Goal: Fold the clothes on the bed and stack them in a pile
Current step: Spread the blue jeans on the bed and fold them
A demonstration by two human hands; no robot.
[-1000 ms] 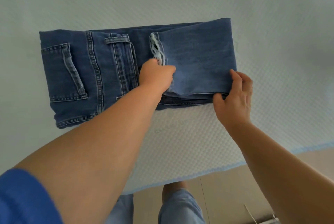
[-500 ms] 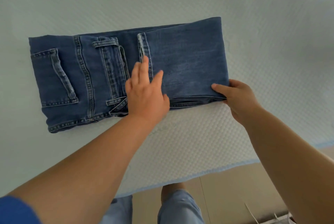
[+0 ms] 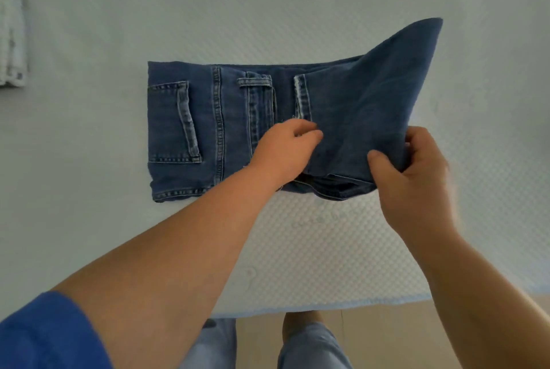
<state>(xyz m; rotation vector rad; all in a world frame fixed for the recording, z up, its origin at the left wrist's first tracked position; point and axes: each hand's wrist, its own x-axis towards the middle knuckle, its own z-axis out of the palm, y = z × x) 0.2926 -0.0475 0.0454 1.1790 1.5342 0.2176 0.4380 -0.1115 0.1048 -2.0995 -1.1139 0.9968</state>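
Nearest: blue sleeve at lower left, pale trouser legs over tan floor below the mattress edge.

Right hand: thumb on top, fingers curled beneath, pinching the right end of the folded jeans and raising it off the bed. Far right corner of that denim flap lifted high, tilted up and leftward.

Left hand: at mid-length of the jeans, by the hem edge of the folded leg, fingers curled and tucked against the flap's left edge. Whether pinching cloth or only pressing knuckles down — cannot tell.

Left half of jeans flat on the quilted surface, back pocket and belt loop facing up.

Farther: pale ribbed cloth at upper-left edge, well apart from the jeans; possibly another garment, unclear.

Step in hand, by judgement: final fold, right end over left. Next move calls for carrying the raised end across onto the pocket half, keeping layers together, matching edges, then flattening. Risk: inner layers slipping out at the near edge. No pile of folded clothes visible yet.
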